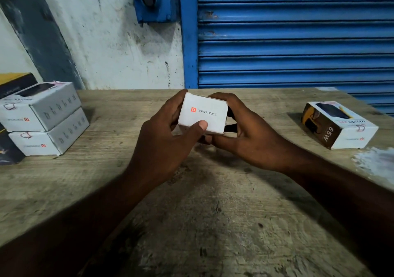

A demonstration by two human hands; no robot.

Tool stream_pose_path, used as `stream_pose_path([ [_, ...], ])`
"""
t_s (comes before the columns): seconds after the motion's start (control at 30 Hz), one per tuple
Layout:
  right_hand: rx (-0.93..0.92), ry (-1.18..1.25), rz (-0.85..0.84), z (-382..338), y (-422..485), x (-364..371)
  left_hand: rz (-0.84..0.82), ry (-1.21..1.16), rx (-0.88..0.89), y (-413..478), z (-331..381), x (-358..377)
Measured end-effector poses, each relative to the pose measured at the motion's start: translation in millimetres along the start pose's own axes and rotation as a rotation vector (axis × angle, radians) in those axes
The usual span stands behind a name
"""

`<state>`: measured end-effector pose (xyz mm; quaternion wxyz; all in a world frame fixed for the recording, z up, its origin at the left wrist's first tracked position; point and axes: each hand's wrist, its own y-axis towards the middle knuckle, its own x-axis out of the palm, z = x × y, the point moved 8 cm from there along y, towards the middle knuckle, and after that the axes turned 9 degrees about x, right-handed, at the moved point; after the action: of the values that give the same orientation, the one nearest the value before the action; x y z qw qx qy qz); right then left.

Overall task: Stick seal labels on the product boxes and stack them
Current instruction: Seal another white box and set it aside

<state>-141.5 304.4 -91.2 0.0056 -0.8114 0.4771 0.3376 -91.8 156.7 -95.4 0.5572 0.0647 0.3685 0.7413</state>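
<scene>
Across the worn wooden table [213, 212], a stack of two white boxes [45, 119] stands at the far left and a lone box [339, 125] lies at the far right. Both are well apart from the middle. Between them, raised just above the tabletop, is the held box [202, 112]. Its branded white end face is turned toward the camera, so its length appears to run away from the person. The left hand [162, 142] wraps its left side, with the thumb [199, 126] pressed on the lower front edge. The right hand [249, 136] curls round the right side and underneath, so both hands are clamped on it. No seal label shows on the visible face or in either hand. The stack lies leftward, so I judge it the left hand's shorter reach once the box is sealed. The lone box sits nearer the right hand.
</scene>
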Motion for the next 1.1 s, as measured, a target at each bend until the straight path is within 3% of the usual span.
stream_pose_path([
  [0.37, 0.059, 0.048, -0.015, 1.8, 0.9, -2.8, -0.012, -0.126, -0.075, 2.7, -10.5, -1.3],
  [0.57, 0.073, 0.052, -0.016, 8.3, 2.7, -3.0, -0.007, 0.003, 0.000, 2.2, -6.1, -0.7],
  [0.7, 0.127, 0.105, -0.019, 15.3, 4.7, -4.0, 0.000, -0.050, -0.007, 3.4, -8.6, -2.3],
  [0.9, 0.090, 0.196, 0.060, 14.5, 10.8, -11.7, 0.009, -0.111, 0.001, 5.3, -3.6, -5.5],
  [1.1, 0.035, 0.230, -0.023, 2.5, 6.3, -4.6, 0.033, 0.011, 0.020, 5.2, 2.0, -5.8],
])
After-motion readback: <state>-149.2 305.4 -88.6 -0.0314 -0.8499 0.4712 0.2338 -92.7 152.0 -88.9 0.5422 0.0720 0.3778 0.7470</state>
